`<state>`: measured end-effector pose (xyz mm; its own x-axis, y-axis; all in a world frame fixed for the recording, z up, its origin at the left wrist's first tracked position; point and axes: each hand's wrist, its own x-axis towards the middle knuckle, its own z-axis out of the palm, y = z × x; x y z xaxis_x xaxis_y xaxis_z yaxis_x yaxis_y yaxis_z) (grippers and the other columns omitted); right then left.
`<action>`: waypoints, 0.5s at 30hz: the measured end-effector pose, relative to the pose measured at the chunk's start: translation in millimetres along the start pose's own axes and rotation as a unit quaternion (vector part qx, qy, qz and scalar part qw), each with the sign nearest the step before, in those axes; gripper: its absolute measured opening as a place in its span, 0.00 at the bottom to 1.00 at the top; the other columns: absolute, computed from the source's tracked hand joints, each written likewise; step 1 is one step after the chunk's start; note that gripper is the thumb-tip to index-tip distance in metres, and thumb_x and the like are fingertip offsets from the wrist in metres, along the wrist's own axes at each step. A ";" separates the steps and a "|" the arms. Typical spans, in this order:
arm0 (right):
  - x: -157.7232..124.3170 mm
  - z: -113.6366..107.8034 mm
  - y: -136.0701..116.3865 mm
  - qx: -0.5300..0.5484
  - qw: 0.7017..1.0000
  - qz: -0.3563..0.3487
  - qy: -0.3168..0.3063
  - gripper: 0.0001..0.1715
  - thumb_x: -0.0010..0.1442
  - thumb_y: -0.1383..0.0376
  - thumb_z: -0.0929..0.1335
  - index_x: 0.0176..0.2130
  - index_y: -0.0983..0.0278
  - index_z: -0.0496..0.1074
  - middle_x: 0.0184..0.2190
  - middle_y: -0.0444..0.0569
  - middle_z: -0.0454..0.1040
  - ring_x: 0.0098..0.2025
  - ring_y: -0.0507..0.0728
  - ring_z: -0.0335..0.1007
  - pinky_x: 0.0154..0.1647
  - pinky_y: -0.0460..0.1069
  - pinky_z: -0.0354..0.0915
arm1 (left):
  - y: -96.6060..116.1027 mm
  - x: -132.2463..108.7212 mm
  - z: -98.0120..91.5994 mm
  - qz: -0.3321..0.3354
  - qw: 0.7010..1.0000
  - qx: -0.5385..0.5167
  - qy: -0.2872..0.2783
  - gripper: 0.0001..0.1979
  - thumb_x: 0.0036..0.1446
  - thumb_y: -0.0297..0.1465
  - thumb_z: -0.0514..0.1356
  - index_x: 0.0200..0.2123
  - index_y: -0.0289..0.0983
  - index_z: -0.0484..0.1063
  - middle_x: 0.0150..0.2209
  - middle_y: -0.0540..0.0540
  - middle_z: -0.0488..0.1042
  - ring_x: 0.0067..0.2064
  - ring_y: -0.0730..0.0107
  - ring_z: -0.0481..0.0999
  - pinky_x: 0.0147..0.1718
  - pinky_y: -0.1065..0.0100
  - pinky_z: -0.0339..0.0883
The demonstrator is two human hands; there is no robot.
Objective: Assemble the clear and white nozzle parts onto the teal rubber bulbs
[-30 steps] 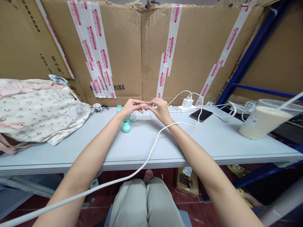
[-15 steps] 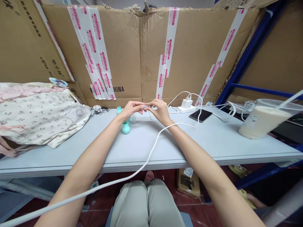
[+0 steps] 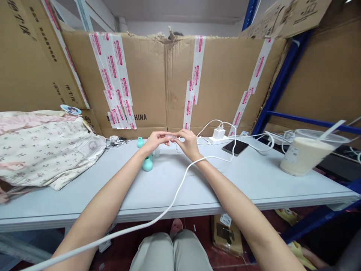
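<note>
My left hand (image 3: 154, 141) and my right hand (image 3: 188, 142) meet at the far middle of the white table (image 3: 158, 184). Their fingertips pinch together around a small pale object (image 3: 171, 137) that I cannot make out. Just below my left hand stand small teal bottles (image 3: 147, 164), with another teal one (image 3: 140, 142) behind. A thick white cable (image 3: 169, 197) runs from under my right wrist across the table and off its front edge toward my lap.
A flowered cloth bag (image 3: 47, 148) lies at the left. A white charger (image 3: 218, 134), a dark phone (image 3: 235, 147) and loose white cables sit right of my hands. A lidded cup of pale drink (image 3: 304, 154) stands far right. Taped cardboard (image 3: 169, 79) walls the back.
My hands stay pinched together on the same small object. The view has tilted upward, so the table and hands sit lower in the picture.
</note>
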<state>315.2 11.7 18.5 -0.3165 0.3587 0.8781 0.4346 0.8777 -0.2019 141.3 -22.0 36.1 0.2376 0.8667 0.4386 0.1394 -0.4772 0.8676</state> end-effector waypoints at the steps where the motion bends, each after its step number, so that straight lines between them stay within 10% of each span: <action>1: -0.1 -0.6 -1.2 -0.001 1.000 0.001 -0.001 0.11 0.59 0.58 0.67 0.35 0.62 0.76 0.30 0.48 0.74 0.36 0.55 0.69 0.40 0.49 0.58 | 1.9 -0.4 -0.7 -0.002 1.000 0.005 -0.004 0.21 0.48 0.39 0.64 0.43 0.31 0.76 0.28 0.45 0.76 0.26 0.76 0.70 0.31 0.70 0.67; 15: 0.6 -5.5 -16.0 -0.009 0.998 0.039 0.055 0.11 0.59 0.58 0.68 0.32 0.62 0.75 0.27 0.46 0.75 0.32 0.54 0.70 0.37 0.50 0.58 | 9.0 -0.1 9.4 -0.014 0.998 -0.041 0.047 0.19 0.47 0.41 0.65 0.37 0.32 0.76 0.23 0.49 0.71 0.24 0.76 0.69 0.27 0.71 0.66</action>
<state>312.7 -3.9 24.6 -0.1876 0.3883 0.9022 0.4704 0.8419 -0.2645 151.6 -27.8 41.7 0.1435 0.8914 0.4298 0.0645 -0.4418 0.8948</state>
